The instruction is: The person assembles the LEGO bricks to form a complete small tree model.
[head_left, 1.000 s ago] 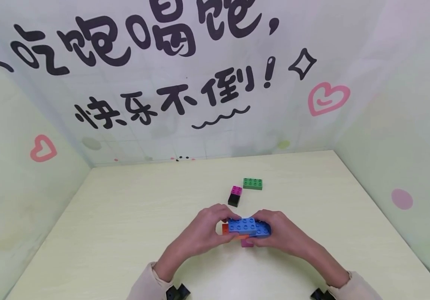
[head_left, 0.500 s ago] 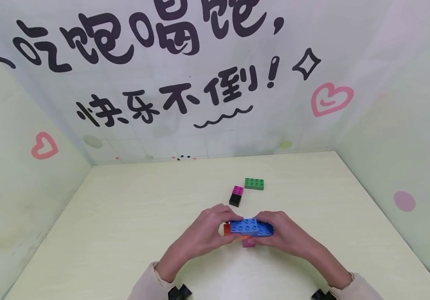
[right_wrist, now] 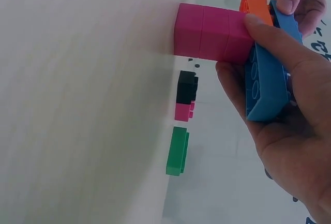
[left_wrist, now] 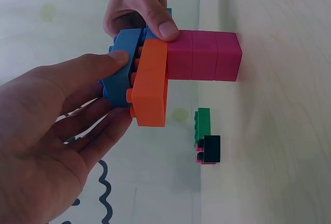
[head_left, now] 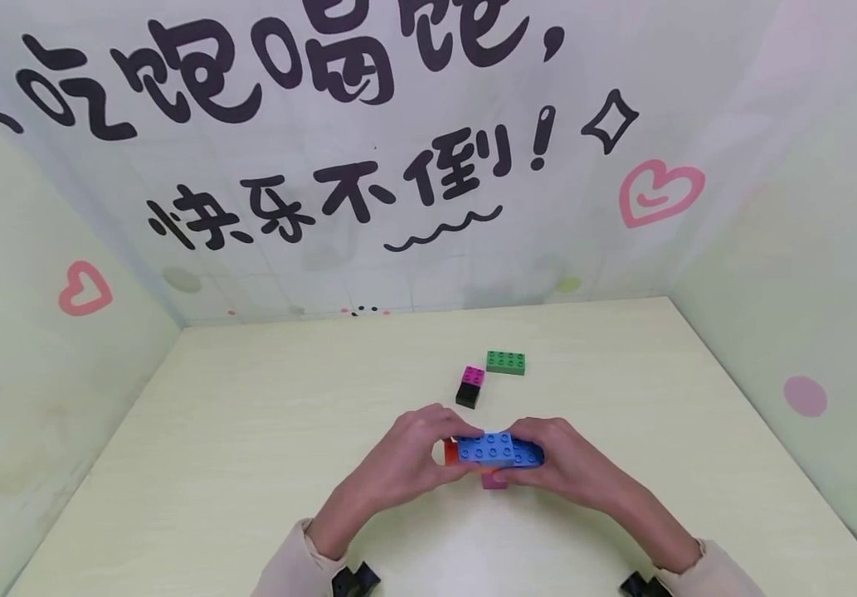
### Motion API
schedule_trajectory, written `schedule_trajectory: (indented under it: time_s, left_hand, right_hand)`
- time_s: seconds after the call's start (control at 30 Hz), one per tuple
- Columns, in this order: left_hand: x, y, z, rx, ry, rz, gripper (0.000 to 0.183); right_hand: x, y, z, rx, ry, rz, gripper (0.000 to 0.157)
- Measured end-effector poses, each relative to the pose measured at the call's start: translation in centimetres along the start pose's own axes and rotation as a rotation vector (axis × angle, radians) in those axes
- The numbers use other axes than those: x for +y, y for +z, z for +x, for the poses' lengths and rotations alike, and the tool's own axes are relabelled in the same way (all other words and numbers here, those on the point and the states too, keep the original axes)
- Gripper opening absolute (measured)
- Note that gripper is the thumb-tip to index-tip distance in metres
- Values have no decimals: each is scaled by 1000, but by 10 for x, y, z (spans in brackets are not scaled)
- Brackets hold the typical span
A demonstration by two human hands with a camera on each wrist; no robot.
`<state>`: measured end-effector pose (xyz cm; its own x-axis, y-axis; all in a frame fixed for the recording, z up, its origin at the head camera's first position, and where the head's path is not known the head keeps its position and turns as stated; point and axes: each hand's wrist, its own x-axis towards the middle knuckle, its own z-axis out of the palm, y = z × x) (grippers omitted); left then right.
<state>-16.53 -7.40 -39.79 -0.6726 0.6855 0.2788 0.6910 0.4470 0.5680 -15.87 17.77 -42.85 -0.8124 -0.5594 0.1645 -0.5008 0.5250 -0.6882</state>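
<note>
Pale tbl [head_left: 249, 431], wall [head_left: 279, 290] w/ blk lettering [head_left: 359, 202], held blue bricks [head_left: 484, 448]

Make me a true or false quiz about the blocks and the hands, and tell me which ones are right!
1. The left hand pinches the blue block that sits on the orange block. True.
2. The thumb of the right hand touches the pink stack. True.
3. The pink stack has five blocks. False: it shows three.
4. The black block is nearer the hands than the green block. True.
5. The right hand holds the green block. False: the green block lies on the table; the right hand grips a second blue block.
</note>
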Motion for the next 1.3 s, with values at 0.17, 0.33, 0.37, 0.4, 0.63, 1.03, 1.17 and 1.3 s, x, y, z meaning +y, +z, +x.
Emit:
schedule_trajectory:
  time_s: [0.17, 0.33, 0.37, 0.4, 0.63, 1.03, 1.17, 1.3]
  left_hand:
    - [0, 0, -1, 5, -13, 17, 37]
    - [2, 0, -1, 3, -25, 41, 38]
    - [2, 0, -1, 6, -26, 40, 38]
    - [2, 0, -1, 10, -25, 37, 38]
    - [2, 1, 2, 21, -22, 28, 37]
    - [-2, 5, 2, 4, -122, -55, 39]
    - [-5, 6, 2, -5, -191, -117, 37]
    - [-7, 7, 1, -7, -226, -119, 37]
  right_hand:
    - [0, 0, 1, -4, 5, -26, 34]
    - [0, -1, 1, -7, 12, -20, 36]
    - [-1, -1, 1, -7, 14, -19, 37]
    - [-1, -1, 1, -6, 17, -19, 36]
    - [-3, -3, 2, -1, 16, -14, 36]
    - [-7, -14, -2, 99, -82, 179, 34]
    - [-15, -15, -2, 103, -69, 195, 32]
    - [-27, -18, -2, 111, -78, 207, 31]
